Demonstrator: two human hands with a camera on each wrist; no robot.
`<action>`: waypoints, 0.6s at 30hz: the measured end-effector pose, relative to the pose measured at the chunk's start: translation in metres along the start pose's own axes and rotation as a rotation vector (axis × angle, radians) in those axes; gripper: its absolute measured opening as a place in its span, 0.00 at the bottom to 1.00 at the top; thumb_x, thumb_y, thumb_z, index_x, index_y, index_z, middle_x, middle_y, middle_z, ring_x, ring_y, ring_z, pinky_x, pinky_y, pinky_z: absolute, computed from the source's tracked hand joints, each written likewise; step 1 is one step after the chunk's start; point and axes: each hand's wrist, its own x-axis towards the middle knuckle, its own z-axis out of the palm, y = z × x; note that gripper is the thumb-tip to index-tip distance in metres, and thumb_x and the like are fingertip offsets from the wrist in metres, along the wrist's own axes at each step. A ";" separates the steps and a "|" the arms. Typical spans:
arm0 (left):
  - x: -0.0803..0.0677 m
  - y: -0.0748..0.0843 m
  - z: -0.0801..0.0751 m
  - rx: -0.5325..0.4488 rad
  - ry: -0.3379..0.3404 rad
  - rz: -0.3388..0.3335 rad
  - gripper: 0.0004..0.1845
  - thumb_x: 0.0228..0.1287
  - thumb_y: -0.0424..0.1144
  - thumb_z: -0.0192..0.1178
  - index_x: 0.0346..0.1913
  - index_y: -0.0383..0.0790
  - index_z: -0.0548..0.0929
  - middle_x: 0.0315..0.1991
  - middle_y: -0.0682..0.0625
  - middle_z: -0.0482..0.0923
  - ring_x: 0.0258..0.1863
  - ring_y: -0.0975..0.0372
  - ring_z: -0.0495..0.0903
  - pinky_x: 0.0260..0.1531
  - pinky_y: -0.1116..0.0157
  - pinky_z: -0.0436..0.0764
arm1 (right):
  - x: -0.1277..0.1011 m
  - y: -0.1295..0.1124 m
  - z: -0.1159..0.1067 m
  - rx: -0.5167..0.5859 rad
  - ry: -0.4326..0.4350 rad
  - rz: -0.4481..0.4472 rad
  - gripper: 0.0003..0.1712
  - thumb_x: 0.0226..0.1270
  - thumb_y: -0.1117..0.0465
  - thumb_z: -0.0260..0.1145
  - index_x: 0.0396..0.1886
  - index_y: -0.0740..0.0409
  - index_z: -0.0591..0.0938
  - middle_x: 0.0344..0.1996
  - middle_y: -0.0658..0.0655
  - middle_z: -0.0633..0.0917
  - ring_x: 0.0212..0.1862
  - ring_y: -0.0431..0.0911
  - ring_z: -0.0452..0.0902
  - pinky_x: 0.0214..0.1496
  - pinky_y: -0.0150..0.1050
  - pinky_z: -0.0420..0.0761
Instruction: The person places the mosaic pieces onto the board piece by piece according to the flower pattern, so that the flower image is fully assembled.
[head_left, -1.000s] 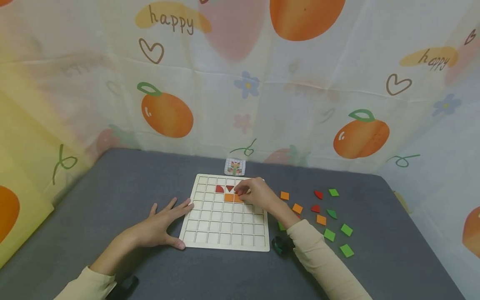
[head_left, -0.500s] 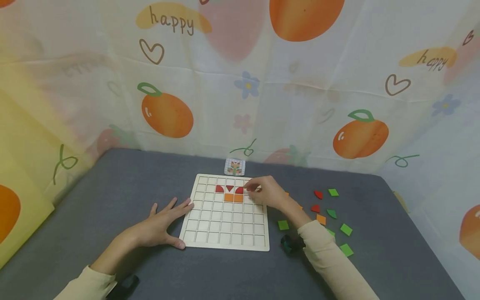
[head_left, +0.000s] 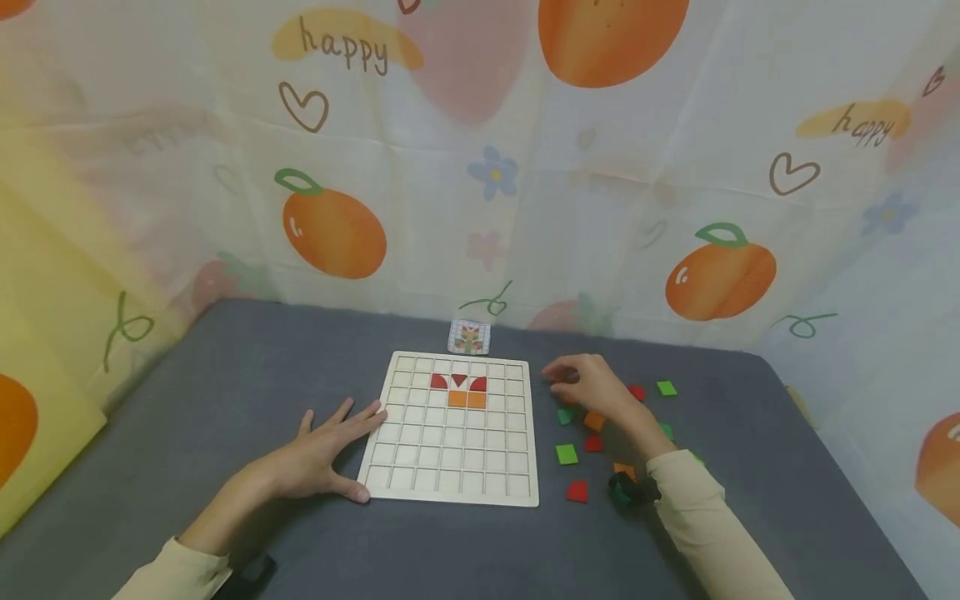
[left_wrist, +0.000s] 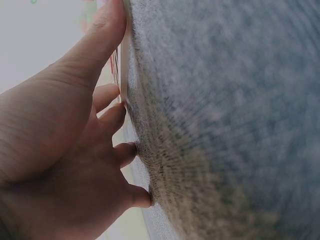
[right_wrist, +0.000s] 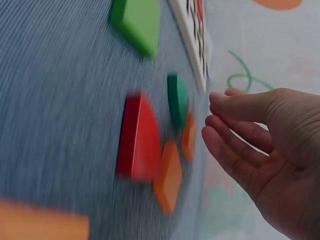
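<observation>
1. On the grey worktop, the head view alone shows the whole layout: a wooden grid board in the middle, a small pattern card just beyond its far edge, and loose coloured tiles scattered to its right.
2. Only that view shows the board's filled cells: three red pieces in one row and two orange squares right under them.
3. The left wrist view adds what the head view cannot: the thumb lies along the board's edge, and the other fingertips rest on the worktop.
4. The left hand lies flat, palm down, at the board's near-left corner, fingers spread and straight, touching the board's left edge.
5. The right hand hovers just right of the board's far corner, over the loose tiles, forearm coming in from the near right.
6. The right wrist view shows its fingers loosely curved and close together, holding nothing, just above a red tile, a green tile and an orange tile.
</observation>
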 end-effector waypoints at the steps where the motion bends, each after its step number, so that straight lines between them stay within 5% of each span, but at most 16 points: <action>1: 0.000 0.000 0.000 0.000 0.001 0.001 0.59 0.40 0.59 0.75 0.76 0.42 0.59 0.77 0.40 0.49 0.74 0.34 0.38 0.57 0.27 0.30 | -0.004 0.002 -0.002 -0.006 -0.004 0.008 0.16 0.61 0.68 0.70 0.50 0.61 0.85 0.44 0.58 0.87 0.48 0.52 0.83 0.51 0.46 0.81; 18: 0.000 0.001 0.001 0.003 0.002 -0.004 0.59 0.41 0.58 0.75 0.76 0.43 0.59 0.77 0.41 0.49 0.74 0.34 0.39 0.57 0.27 0.29 | -0.025 0.021 -0.011 -0.017 -0.052 0.047 0.19 0.60 0.68 0.71 0.52 0.61 0.84 0.46 0.58 0.86 0.46 0.52 0.83 0.46 0.44 0.83</action>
